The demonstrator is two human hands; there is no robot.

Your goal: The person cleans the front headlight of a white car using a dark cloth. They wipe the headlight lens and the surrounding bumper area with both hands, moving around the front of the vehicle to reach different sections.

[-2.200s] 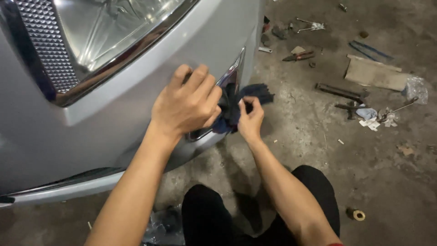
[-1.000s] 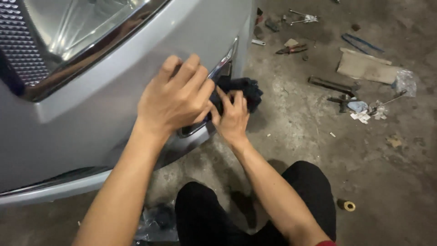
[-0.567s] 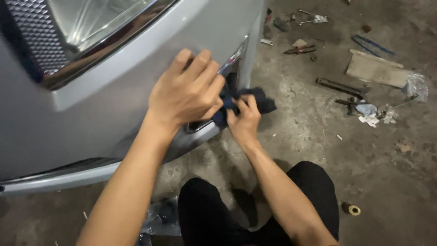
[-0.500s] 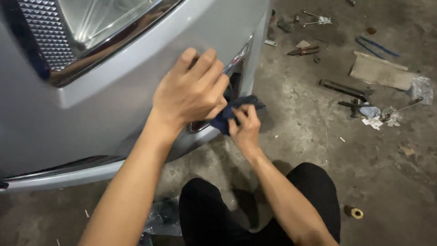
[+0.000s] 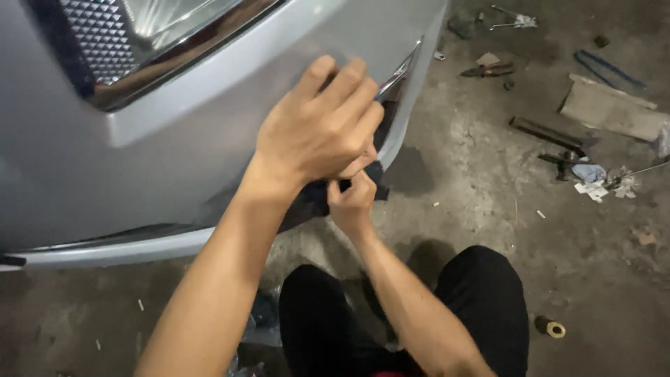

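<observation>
At the upper left of the frame the headlight [image 5: 153, 35] of the silver car is cut off by the top edge, so only its lower part with the chrome rim shows. The silver bumper [image 5: 160, 174] fills the left half of the frame.

In the middle, the left hand [image 5: 314, 136] lies flat on the bumper, fingers pressed together and bent, tips near the chrome trim strip [image 5: 399, 70]. This hand hides most of the recess below the strip, so what is inside is hard to make out.

Just under it, the right hand [image 5: 352, 202] pinches a dark blue cloth [image 5: 317, 194] between thumb and fingers. The cloth is mostly hidden; only small parts show beside the fingers, at the lower edge of the bumper.

At the right, tools [image 5: 551, 136] and a piece of cardboard [image 5: 604, 108] lie on the concrete floor [image 5: 474, 181], small and unclear. A small tape roll [image 5: 551, 327] lies at the lower right.
</observation>
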